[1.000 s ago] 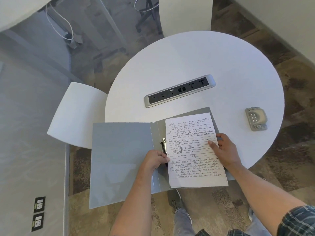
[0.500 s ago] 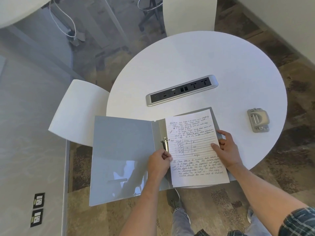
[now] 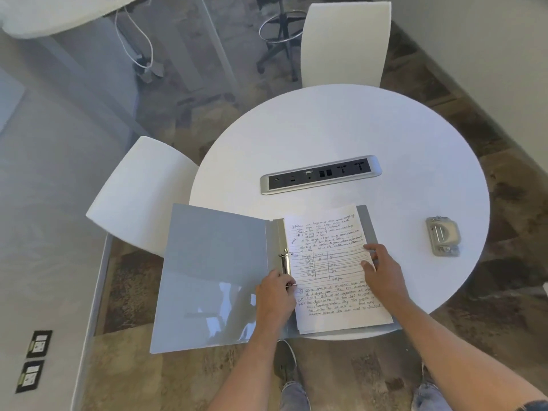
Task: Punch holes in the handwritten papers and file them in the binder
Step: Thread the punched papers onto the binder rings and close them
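Observation:
A grey binder lies open at the near edge of the round white table, its left cover hanging past the rim. The handwritten papers rest on its right half, beside the metal ring clip. My left hand is closed at the lower ring of the clip; the fingertips are hidden. My right hand presses flat on the right edge of the papers. A grey hole punch sits apart on the table to the right.
A silver power strip is set into the table's middle. White chairs stand at the left and at the far side. My knees show below the table edge.
My left hand has slid up a little to the lower ring of the clip. My right hand has shifted slightly up the papers' right edge. The view has tilted.

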A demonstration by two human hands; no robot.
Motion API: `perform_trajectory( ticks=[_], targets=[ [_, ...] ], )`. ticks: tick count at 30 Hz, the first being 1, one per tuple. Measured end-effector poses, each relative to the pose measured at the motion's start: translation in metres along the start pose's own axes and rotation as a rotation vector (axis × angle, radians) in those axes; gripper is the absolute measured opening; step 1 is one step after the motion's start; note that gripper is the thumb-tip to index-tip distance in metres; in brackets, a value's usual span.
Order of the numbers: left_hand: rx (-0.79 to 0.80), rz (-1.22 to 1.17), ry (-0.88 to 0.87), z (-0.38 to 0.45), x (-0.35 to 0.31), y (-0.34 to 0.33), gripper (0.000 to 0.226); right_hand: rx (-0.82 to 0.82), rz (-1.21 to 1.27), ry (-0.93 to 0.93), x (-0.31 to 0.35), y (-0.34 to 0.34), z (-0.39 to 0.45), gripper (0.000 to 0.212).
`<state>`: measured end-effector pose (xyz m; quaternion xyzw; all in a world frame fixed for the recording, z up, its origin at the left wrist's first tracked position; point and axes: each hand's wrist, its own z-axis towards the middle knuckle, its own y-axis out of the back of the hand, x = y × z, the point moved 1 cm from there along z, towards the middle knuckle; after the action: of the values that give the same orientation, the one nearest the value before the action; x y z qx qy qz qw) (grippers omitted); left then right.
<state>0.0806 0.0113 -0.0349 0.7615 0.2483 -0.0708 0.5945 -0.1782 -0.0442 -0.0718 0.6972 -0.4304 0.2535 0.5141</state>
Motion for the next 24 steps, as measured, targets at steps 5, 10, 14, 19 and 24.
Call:
perform_trajectory(
  ticks=[5, 10, 14, 19, 24],
  targets=[
    [-0.066, -0.085, 0.074, -0.009, 0.007, -0.001, 0.015, -0.067, -0.197, -0.05, 0.005, -0.005, -0.005, 0.036],
    [-0.064, -0.159, 0.13, -0.01, 0.009, 0.001, 0.008, -0.153, -0.377, -0.103, 0.023, -0.009, -0.004, 0.038],
    [-0.041, -0.172, 0.159, -0.006, 0.01, 0.003, 0.017, -0.254, -0.505, -0.055, 0.038, -0.015, -0.014, 0.048],
    [-0.006, -0.193, 0.175, -0.003, 0.011, 0.001, 0.025, 0.025, -0.454, 0.277, 0.054, -0.046, -0.027, 0.055],
    [-0.011, -0.248, 0.149, -0.004, 0.009, 0.0, 0.019, 0.39, -0.418, 0.424, 0.055, -0.082, -0.043, 0.048]
  ],
)
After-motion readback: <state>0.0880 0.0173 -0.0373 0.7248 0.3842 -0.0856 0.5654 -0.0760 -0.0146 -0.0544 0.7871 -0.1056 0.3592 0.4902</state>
